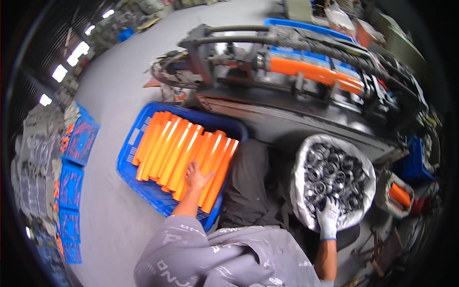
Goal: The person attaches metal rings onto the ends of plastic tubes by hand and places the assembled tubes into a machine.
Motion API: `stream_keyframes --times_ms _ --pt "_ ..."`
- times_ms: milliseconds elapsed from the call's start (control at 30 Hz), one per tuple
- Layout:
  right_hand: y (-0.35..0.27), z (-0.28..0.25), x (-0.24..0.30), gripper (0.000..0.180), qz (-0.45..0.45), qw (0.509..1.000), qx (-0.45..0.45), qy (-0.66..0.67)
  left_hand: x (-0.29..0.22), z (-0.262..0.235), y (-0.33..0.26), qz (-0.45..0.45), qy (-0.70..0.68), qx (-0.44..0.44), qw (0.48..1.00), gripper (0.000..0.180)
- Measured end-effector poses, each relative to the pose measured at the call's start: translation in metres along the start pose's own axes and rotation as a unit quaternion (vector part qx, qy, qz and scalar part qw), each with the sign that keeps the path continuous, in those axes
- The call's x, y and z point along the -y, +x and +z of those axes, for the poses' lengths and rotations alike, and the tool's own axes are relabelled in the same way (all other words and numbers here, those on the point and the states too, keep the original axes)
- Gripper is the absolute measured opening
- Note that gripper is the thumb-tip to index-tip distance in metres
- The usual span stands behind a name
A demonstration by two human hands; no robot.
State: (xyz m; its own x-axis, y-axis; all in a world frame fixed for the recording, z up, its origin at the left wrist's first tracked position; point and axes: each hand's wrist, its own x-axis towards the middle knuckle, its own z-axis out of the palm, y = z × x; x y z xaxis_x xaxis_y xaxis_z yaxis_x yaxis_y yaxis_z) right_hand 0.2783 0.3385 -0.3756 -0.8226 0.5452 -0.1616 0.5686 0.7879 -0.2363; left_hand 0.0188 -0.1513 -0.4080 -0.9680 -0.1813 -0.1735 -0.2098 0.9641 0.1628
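My bare left hand (197, 178) lies with its fingers apart on the orange tubes (179, 148), which are stacked side by side in a blue plastic basket (131, 184). On the other side, my right hand (329, 216) wears a white glove and reaches over the near rim of a white woven sack (299, 191). Its fingers look stretched out onto the loose black and metallic rings (337, 172) that fill the sack. No ring can be made out in its grasp.
In front stands a long dark machine (239, 95) with another orange tube (315, 74) lying in it. Blue crates (71, 186) line the floor at left. A smaller sack (389, 203) with orange pieces sits at right, near a blue bin (413, 162).
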Motion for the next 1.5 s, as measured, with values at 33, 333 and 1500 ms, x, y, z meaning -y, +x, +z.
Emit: stream_keyframes --times_ms 33,333,1500 --pt "-0.005 -0.003 -0.008 0.062 -0.006 1.0 0.005 -0.004 -0.007 -0.002 0.0 0.004 -0.007 0.008 1.0 0.106" --pt "-0.037 -0.031 -0.03 0.033 -0.042 0.996 0.046 -0.066 -0.003 0.023 0.015 0.049 -0.108 -0.034 0.992 0.083" --pt "-0.053 -0.095 0.081 0.08 -0.147 0.826 -0.091 0.537 -0.231 -0.17 -0.148 0.62 -0.053 0.122 0.773 0.063"
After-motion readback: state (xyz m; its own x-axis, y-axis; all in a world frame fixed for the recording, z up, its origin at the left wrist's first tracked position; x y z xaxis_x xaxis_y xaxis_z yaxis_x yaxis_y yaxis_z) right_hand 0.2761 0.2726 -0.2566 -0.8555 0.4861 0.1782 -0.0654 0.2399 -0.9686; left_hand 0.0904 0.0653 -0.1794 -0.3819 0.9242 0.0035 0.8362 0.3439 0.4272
